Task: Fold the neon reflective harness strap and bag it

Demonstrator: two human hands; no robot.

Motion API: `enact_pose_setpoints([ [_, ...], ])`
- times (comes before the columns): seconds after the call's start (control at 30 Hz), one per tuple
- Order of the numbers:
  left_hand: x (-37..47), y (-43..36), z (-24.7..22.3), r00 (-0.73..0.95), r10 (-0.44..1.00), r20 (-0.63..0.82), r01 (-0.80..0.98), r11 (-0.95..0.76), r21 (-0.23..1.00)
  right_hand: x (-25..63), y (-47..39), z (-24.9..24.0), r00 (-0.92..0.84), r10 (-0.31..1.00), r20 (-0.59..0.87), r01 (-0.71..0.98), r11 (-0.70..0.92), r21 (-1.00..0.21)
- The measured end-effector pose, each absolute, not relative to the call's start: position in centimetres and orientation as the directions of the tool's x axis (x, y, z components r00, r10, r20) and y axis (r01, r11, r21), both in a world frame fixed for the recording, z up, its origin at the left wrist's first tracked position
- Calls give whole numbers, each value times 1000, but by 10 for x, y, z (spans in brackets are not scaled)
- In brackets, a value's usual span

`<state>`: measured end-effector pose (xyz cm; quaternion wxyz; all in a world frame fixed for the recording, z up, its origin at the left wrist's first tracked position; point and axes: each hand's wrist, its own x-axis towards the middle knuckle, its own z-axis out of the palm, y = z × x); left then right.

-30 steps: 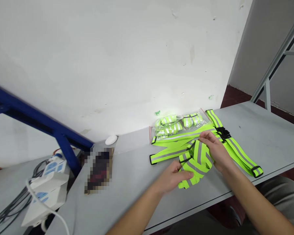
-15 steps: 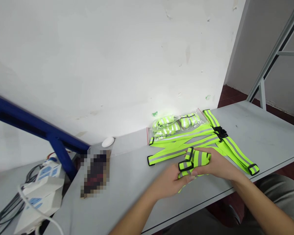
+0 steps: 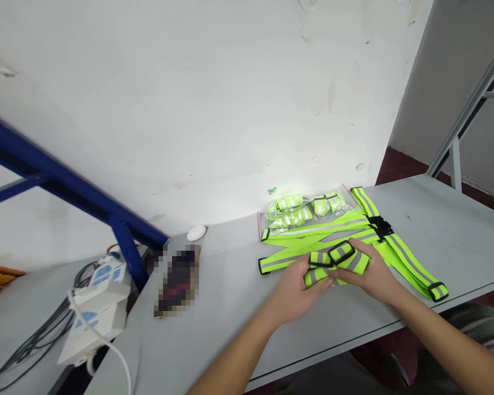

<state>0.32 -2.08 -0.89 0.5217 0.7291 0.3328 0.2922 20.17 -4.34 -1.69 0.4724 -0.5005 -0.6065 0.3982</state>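
Note:
A folded bundle of neon yellow-green reflective strap (image 3: pixel 319 274) with black buckles is held between both hands above the grey table. My left hand (image 3: pixel 294 293) grips its left side, thumb along the front. On its right side, my right hand (image 3: pixel 370 271) pinches the strap near a black buckle. Just behind the hands, a spread-out reflective harness (image 3: pixel 407 260) lies flat, its black clip (image 3: pixel 380 226) at the upper right. Clear plastic bags with rolled straps (image 3: pixel 290 211) rest behind it against the wall.
A white oval object (image 3: pixel 196 233) and a blurred dark item (image 3: pixel 179 282) are on the table's left part. White boxes (image 3: pixel 101 310) with cables stand at far left beside a blue metal frame (image 3: pixel 125 247). The table's front edge (image 3: pixel 325 351) runs below my forearms.
The folded bundle has turned in my hands, with one buckle now tilted near the right thumb. The camera view has shifted, so the scene sits slightly farther right.

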Motion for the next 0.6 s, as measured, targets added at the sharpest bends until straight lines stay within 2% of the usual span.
enact_pose_setpoints([
  [0.1, -2, -16, -14, 505, 862, 39, 96, -101, 990, 193, -33, -23, 88, 995, -37, -99, -28, -995],
  [0.17, -2, -14, -16, 441, 897, 30, -17, -25, 1000, 189, -27, -25, 136, 979, -149, -294, -104, -950],
  [0.23, 2, -13, -18, 382, 924, 34, -90, 0, 996, 185, -22, -25, 131, 969, -211, -401, -143, -905],
  [0.43, 12, -11, -25, 175, 981, 84, -127, -62, 990, 178, -17, -27, -33, 942, -334, -522, -301, -798],
  [0.6, 10, -12, -27, 51, 995, 86, 12, -87, 996, 175, -18, -35, -79, 930, -360, -519, -346, -782],
])
